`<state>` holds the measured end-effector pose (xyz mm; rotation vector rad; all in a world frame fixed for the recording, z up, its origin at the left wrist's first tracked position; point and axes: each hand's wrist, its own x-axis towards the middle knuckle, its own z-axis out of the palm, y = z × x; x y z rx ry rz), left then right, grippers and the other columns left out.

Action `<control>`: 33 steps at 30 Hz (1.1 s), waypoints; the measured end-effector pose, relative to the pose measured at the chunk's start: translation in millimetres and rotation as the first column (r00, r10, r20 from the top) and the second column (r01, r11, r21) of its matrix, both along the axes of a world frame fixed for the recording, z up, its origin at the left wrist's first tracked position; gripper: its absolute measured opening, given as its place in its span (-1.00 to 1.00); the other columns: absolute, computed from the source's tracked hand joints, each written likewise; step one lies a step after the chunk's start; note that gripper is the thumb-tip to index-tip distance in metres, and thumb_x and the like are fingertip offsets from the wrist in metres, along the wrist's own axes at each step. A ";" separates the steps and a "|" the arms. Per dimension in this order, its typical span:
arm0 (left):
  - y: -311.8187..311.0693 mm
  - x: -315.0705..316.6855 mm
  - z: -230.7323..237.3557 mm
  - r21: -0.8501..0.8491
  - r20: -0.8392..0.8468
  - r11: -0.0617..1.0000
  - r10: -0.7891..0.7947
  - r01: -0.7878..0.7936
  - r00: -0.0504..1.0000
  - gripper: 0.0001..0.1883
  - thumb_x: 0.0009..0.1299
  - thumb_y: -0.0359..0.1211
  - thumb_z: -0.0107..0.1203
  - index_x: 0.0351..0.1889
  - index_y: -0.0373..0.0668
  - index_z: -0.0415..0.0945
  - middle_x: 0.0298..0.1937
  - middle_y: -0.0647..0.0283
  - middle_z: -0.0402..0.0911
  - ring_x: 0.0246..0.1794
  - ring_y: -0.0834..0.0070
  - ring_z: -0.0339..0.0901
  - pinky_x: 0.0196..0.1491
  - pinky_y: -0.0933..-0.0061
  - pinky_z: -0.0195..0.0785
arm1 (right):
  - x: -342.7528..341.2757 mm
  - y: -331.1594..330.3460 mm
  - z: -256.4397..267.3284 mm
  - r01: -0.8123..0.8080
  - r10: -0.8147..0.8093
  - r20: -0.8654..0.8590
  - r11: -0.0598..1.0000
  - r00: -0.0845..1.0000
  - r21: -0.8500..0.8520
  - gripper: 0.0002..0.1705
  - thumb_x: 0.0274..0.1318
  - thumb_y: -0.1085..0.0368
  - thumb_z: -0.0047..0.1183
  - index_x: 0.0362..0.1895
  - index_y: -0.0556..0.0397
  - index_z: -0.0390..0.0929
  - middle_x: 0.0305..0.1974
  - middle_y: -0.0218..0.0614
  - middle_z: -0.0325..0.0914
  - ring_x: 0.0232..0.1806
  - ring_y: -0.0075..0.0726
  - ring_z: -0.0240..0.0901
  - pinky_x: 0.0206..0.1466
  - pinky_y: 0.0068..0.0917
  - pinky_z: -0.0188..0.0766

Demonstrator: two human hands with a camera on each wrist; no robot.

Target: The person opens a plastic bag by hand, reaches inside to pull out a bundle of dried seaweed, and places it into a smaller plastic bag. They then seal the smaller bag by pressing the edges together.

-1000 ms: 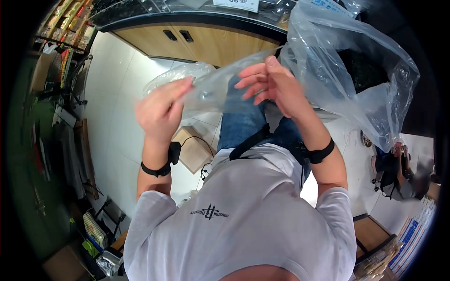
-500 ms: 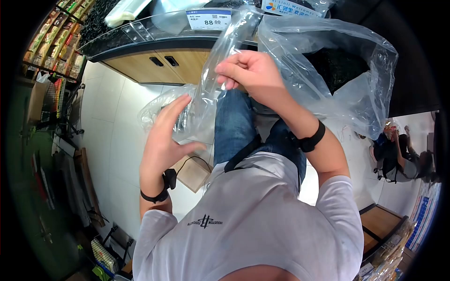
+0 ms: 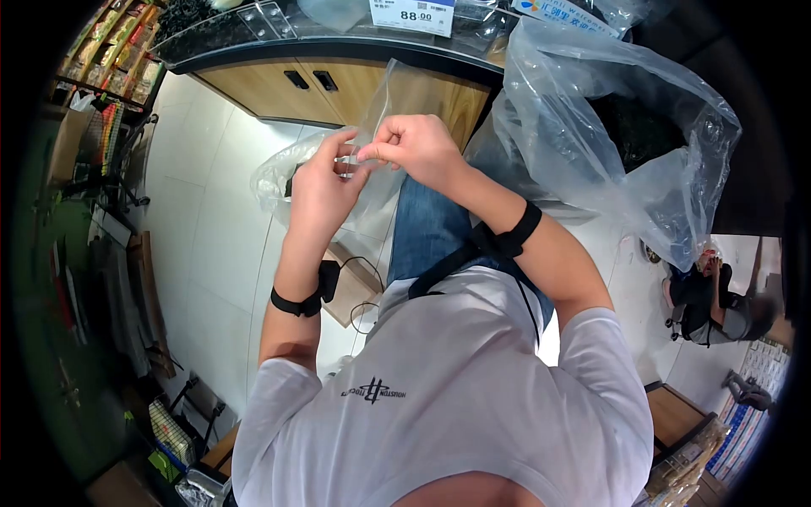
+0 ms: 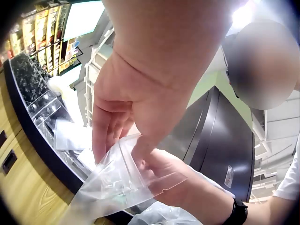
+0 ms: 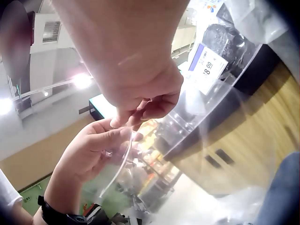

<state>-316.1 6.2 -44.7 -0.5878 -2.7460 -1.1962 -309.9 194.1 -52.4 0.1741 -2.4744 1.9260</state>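
Bag (image 4: pixel 112 180): clear plastic, at both hands
Right hand (image 3: pixel 418 150): pinching its edge
Left hand (image 3: pixel 321 190): touching it, cannot tell if gripping
Price card (image 3: pixel 412 15): beyond the hands

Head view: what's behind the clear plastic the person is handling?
Through the upper part of the clear plastic, the wooden cabinet front shows. The right hand covers some of its middle, so what lies behind there cannot be seen.
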 end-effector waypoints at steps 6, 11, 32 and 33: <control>-22.9 -18.0 -12.9 0.061 0.036 0.980 0.188 -0.189 0.982 -0.84 0.37 -0.28 0.25 -0.32 -0.17 0.63 -0.46 0.14 0.70 -0.42 0.31 0.70 -0.30 0.37 0.52 | -6.8 9.5 -18.9 0.055 -0.057 0.093 0.998 0.994 0.028 -0.55 0.07 0.01 0.37 -0.59 0.09 0.55 -0.63 -0.37 0.58 -0.56 -0.56 0.56 -0.45 -0.58 0.41; -29.3 -20.5 -8.5 -0.151 0.020 0.945 0.297 -0.291 0.955 -0.79 0.31 -0.23 0.18 -0.40 -0.18 0.58 -0.49 0.17 0.68 -0.48 0.22 0.64 -0.30 0.28 0.48 | -9.6 35.2 -42.7 0.109 -0.159 0.179 0.959 0.971 0.261 -0.49 0.13 -0.05 0.20 -0.66 0.05 0.43 -0.68 -0.29 0.49 -0.58 -0.34 0.50 -0.45 -0.38 0.37; 49.7 24.4 -22.5 -0.359 -0.104 0.926 -0.162 0.115 0.981 -0.81 0.27 -0.26 0.21 -0.44 -0.15 0.50 -0.52 0.12 0.62 -0.53 0.12 0.61 -0.44 0.19 0.46 | 8.9 38.1 -40.4 0.412 -0.331 -0.251 0.802 0.910 0.434 -0.37 -0.04 0.16 0.37 0.10 0.00 0.37 -0.10 -0.20 0.56 -0.01 0.00 0.54 0.02 -0.15 0.49; 55.8 27.8 -26.2 -0.348 -0.127 0.922 -0.224 0.168 0.966 -0.81 0.27 -0.26 0.20 -0.44 -0.15 0.49 -0.52 0.12 0.61 -0.53 0.11 0.60 -0.45 0.16 0.46 | 6.2 39.4 -41.2 0.417 -0.342 -0.241 0.790 0.908 0.449 -0.30 -0.02 0.13 0.35 0.19 0.01 0.34 -0.07 -0.17 0.57 0.02 0.02 0.54 0.05 -0.16 0.50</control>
